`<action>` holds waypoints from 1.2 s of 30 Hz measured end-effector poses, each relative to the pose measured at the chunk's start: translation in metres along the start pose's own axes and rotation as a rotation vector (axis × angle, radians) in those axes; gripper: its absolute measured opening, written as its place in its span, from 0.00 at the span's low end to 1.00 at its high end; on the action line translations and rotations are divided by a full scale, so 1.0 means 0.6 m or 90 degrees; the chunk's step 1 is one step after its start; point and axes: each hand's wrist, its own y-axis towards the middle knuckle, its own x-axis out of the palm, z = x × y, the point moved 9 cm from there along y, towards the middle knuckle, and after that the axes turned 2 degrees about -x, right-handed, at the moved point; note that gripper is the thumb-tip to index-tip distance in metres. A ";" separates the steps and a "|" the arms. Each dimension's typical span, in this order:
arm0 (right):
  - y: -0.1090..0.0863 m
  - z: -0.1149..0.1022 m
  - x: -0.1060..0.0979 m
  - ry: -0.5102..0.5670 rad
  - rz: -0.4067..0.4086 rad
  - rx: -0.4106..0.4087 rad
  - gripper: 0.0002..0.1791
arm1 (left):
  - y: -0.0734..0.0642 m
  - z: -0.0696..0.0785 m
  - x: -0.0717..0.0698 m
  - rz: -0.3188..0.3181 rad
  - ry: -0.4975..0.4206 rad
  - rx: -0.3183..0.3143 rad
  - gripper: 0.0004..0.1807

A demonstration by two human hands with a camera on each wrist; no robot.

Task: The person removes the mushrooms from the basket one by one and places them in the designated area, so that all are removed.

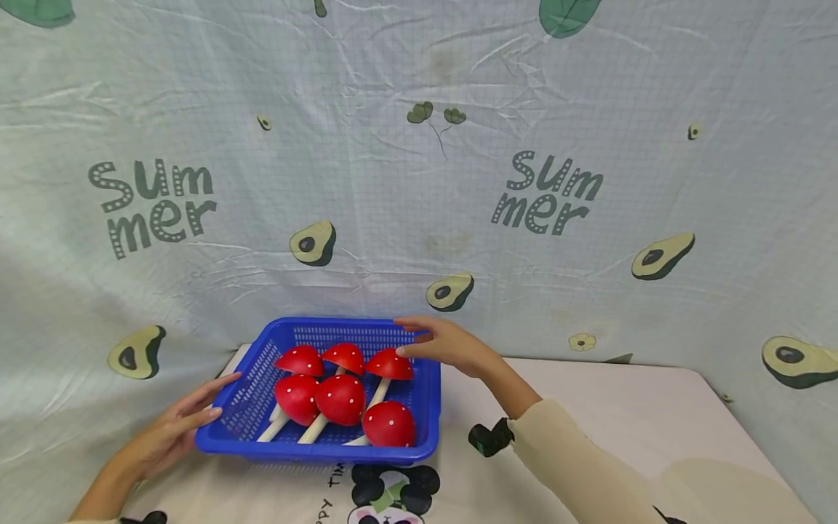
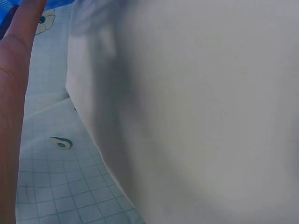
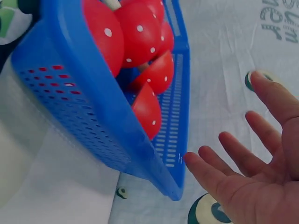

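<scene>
A blue plastic basket holds several toy mushrooms with white-dotted red caps and pale stems. At its left side is my left hand, fingers extended and the index fingertip and thumb by the rim; whether they press on it cannot be told. The left wrist view catches only part of this hand and a corner of the basket. My right hand hovers near the back right corner, fingers spread. In the right wrist view, the same hand is empty, beside the basket wall.
The basket stands on a table with a pale printed cloth. Behind it hangs a light curtain printed with avocados and lettering, close to the table's back edge. A cartoon panda print lies in front of the basket.
</scene>
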 end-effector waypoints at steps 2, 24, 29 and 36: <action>0.010 0.002 0.000 -0.002 0.004 0.003 0.34 | 0.001 -0.001 -0.002 0.004 -0.007 -0.004 0.33; 0.081 0.050 0.034 0.044 0.017 0.142 0.33 | 0.008 0.001 -0.007 0.000 -0.032 -0.017 0.29; 0.083 0.056 0.051 0.016 0.016 0.198 0.32 | 0.006 -0.001 -0.005 -0.027 -0.014 -0.004 0.30; 0.086 0.075 0.067 0.006 0.048 0.266 0.29 | 0.004 -0.007 -0.004 -0.055 -0.037 0.004 0.29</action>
